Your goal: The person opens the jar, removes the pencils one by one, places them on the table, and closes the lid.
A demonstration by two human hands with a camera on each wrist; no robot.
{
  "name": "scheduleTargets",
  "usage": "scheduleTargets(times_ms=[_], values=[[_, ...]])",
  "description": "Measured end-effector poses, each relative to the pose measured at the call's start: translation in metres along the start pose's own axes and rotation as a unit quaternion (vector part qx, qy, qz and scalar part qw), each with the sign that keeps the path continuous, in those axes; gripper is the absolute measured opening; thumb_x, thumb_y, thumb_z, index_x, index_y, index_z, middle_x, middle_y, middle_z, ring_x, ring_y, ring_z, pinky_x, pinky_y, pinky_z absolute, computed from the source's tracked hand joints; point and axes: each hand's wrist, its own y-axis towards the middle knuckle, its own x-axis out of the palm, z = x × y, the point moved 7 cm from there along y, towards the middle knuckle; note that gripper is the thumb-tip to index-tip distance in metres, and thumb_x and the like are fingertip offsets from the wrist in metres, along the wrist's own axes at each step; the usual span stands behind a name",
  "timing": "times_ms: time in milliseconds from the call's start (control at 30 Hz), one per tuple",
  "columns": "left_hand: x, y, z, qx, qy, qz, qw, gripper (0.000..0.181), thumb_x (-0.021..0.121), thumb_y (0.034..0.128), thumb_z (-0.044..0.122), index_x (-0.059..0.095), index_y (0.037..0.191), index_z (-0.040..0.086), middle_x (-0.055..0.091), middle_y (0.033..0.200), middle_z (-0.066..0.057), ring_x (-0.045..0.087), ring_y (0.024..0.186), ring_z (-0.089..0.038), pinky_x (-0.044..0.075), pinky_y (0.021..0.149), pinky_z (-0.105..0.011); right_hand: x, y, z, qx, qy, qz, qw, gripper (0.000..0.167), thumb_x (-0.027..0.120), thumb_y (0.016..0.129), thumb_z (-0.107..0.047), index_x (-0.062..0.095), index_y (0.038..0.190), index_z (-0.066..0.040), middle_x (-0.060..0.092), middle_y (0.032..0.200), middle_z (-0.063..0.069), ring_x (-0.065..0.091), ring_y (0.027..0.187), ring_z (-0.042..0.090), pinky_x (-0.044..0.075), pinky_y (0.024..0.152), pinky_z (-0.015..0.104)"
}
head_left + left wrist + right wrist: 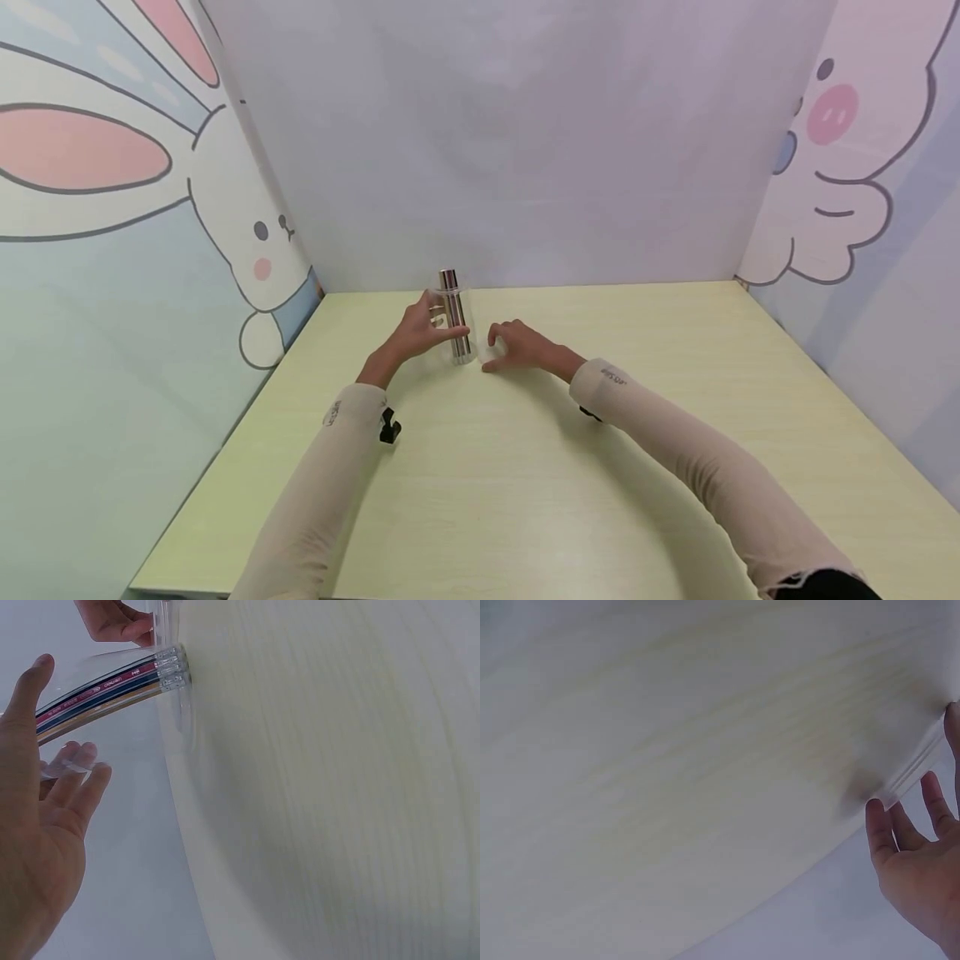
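Observation:
My left hand (415,331) holds a clear cylindrical container (470,310) near the back of the table, thumb on the near side and fingers round the far side. A bundle of pencils (120,690) stands inside it, their tops rising above the rim in the head view. In the left wrist view the pencils look red, dark blue and orange, with silvery ends. Just right of the container, my right hand (525,343) grips a clear round lid-like piece (915,771) by its edges, close to the tabletop. Its transparency makes the outline hard to see.
The pale wood-grain table (480,500) reaches back to a plain grey-white wall panel (525,150). Side panels with a cartoon rabbit (232,200) and another white cartoon animal (847,167) stand left and right.

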Motion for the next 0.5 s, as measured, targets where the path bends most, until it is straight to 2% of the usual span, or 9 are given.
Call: scheduleTargets(times_ms=[133,300,500], values=[[0.001,0.0,0.0,0.0,-0.007,0.0,1.0,0.068,0.086,0.0879,0.031,0.041,0.132,0.007,0.052,0.143,-0.02,0.05,0.14,-0.042,0.047,0.111,-0.057,0.001,0.0,-0.001,0.006,-0.012,-0.008,0.9999,0.05,0.083,0.087,-0.047,0.064,0.115,-0.009,0.063,0.097,0.007,0.053,0.094,0.026,0.047,0.081,0.038],[0.001,0.0,0.0,0.004,-0.002,0.0,1.0,0.069,0.087,0.0878,0.032,0.041,0.132,0.007,0.052,0.144,-0.021,0.051,0.139,-0.044,0.047,0.111,-0.057,-0.001,0.0,-0.003,0.023,-0.019,-0.011,0.9995,0.048,0.077,0.092,-0.05,0.065,0.115,-0.009,0.067,0.111,0.012,0.057,0.102,0.028,0.052,0.087,0.041],[-0.001,-0.001,0.001,-0.001,-0.004,-0.003,1.0,0.072,0.087,0.0874,0.033,0.04,0.136,0.007,0.05,0.146,-0.021,0.049,0.14,-0.045,0.048,0.111,-0.057,-0.014,0.003,-0.003,0.028,-0.011,0.0,0.9995,0.047,0.073,0.096,-0.048,0.064,0.122,-0.01,0.066,0.123,0.015,0.059,0.112,0.031,0.054,0.095,0.047]])
